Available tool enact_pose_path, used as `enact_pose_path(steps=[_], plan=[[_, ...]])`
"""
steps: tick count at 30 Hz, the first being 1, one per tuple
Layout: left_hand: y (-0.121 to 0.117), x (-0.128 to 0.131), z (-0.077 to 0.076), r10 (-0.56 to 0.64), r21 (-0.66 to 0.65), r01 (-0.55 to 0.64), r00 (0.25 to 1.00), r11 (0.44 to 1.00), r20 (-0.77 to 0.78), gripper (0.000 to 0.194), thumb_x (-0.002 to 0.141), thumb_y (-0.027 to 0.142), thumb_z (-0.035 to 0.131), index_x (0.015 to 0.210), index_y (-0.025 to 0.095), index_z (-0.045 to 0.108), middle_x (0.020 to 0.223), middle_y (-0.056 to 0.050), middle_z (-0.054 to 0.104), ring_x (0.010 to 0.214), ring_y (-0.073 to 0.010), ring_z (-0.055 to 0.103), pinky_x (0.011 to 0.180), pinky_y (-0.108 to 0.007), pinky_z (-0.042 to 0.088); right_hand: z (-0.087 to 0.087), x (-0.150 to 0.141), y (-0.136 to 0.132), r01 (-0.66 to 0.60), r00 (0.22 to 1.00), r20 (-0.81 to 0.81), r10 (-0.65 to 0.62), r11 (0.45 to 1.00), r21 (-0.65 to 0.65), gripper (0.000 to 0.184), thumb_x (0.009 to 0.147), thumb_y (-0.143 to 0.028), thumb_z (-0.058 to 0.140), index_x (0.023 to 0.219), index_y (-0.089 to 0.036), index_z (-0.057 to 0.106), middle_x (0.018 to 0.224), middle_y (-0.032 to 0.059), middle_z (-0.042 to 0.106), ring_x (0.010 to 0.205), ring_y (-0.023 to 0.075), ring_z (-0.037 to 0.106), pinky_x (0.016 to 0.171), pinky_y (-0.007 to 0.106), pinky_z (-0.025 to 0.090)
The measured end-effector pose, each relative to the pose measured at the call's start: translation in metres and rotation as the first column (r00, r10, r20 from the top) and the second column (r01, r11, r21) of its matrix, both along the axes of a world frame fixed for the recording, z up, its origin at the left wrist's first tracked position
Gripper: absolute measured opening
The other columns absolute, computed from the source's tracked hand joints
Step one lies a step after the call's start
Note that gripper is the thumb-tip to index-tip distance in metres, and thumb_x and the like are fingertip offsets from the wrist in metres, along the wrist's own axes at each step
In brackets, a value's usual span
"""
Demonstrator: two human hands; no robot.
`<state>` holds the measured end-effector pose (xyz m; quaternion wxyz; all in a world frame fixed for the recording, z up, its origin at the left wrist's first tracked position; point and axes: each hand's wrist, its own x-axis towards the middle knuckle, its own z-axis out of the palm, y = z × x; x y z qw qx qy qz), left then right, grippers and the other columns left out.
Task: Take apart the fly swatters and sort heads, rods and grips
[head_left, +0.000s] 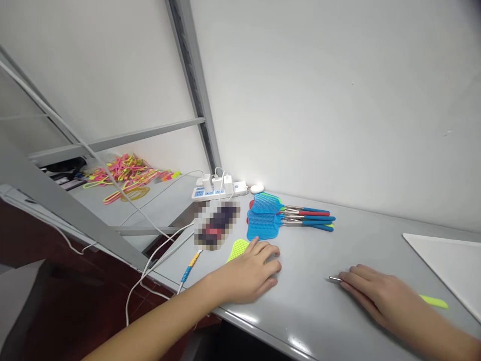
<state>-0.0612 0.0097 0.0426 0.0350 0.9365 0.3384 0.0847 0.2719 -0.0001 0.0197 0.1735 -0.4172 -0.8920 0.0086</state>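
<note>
Lime-green mesh of a swatter head (237,247) shows at lower centre, partly under the left hand (252,268), its fingers loosely curled; whether they grip, I can't tell. At lower right, the right hand (379,298) pinches a metal rod (335,279), a yellow-green handle (434,301) beyond it. Blue swatters (262,230) lie stacked mid-frame on the grey worktop (304,286).

"What shines before you?"

"The smooth, glossy grey tabletop (300,296) and, at my right hand (383,296), a slim silver metal rod (335,279)."

"Plastic?"

"A matt yellow-green perforated panel (237,248) at my left hand (253,271); flat blue fly-swatter heads (263,228), softly glossy."
</note>
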Motion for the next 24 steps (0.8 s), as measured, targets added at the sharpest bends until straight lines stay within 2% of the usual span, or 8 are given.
enact_pose_path(steps=[4,8,10,13,17,24], plan=[[0.000,-0.019,-0.003,0.021,0.062,-0.017,0.998,0.998,-0.064,0.026,0.091,0.043,0.060,0.104,0.021,0.057,0.124,-0.008,0.054,0.117,-0.0264,0.048,0.105,-0.044,0.037,-0.005,-0.012,0.010,-0.095,0.995,0.027,0.097,0.993,-0.069,0.029,0.102,-0.033,0.038,0.104,-0.027,0.066,0.085,0.0027,0.068,0.071,0.0149,0.066,0.062,0.025,0.050],[-0.005,-0.024,-0.005,0.273,0.140,-0.255,0.954,0.957,-0.123,0.040,0.087,0.052,0.063,0.108,0.018,0.057,0.126,-0.014,0.054,0.110,-0.0319,0.051,0.090,-0.048,0.046,-0.008,-0.026,0.010,-0.143,0.988,0.056,0.146,0.988,-0.055,0.025,0.101,-0.028,0.039,0.107,-0.026,0.063,0.086,0.0021,0.067,0.072,0.0142,0.065,0.062,0.025,0.050],[-0.009,-0.021,-0.005,0.362,0.127,-0.346,0.921,0.930,-0.141,0.037,0.088,0.049,0.062,0.107,0.017,0.057,0.121,-0.015,0.056,0.108,-0.0330,0.053,0.088,-0.049,0.047,-0.007,-0.034,0.008,-0.164,0.984,0.057,0.166,0.986,-0.031,0.023,0.101,-0.027,0.040,0.104,-0.026,0.063,0.083,0.0015,0.066,0.069,0.0138,0.064,0.060,0.025,0.049],[-0.015,-0.015,-0.004,0.314,0.043,-0.311,0.944,0.949,-0.104,0.024,0.093,0.037,0.058,0.105,0.017,0.058,0.119,-0.013,0.056,0.112,-0.0309,0.052,0.093,-0.047,0.047,-0.005,-0.040,0.006,-0.177,0.984,0.037,0.177,0.984,-0.002,0.023,0.100,-0.026,0.040,0.099,-0.025,0.063,0.080,0.0013,0.065,0.063,0.0132,0.063,0.057,0.025,0.048],[-0.016,-0.012,-0.004,0.209,-0.063,-0.206,0.977,0.977,0.045,0.014,0.097,0.025,0.050,0.106,0.018,0.057,0.124,-0.010,0.054,0.120,-0.0255,0.049,0.102,-0.041,0.044,-0.006,-0.039,0.003,-0.161,0.986,0.034,0.162,0.987,-0.028,0.021,0.100,-0.026,0.041,0.102,-0.025,0.062,0.083,0.0020,0.066,0.068,0.0141,0.065,0.058,0.025,0.050],[0.003,-0.031,-0.008,0.331,-0.188,-0.288,0.907,0.939,0.259,0.013,0.099,0.022,0.044,0.106,0.021,0.055,0.130,-0.008,0.048,0.124,-0.0196,0.046,0.103,-0.036,0.043,-0.016,-0.031,-0.002,-0.124,0.991,0.038,0.127,0.990,-0.068,0.021,0.100,-0.026,0.041,0.110,-0.026,0.060,0.090,0.0027,0.067,0.075,0.0142,0.067,0.065,0.025,0.053]])
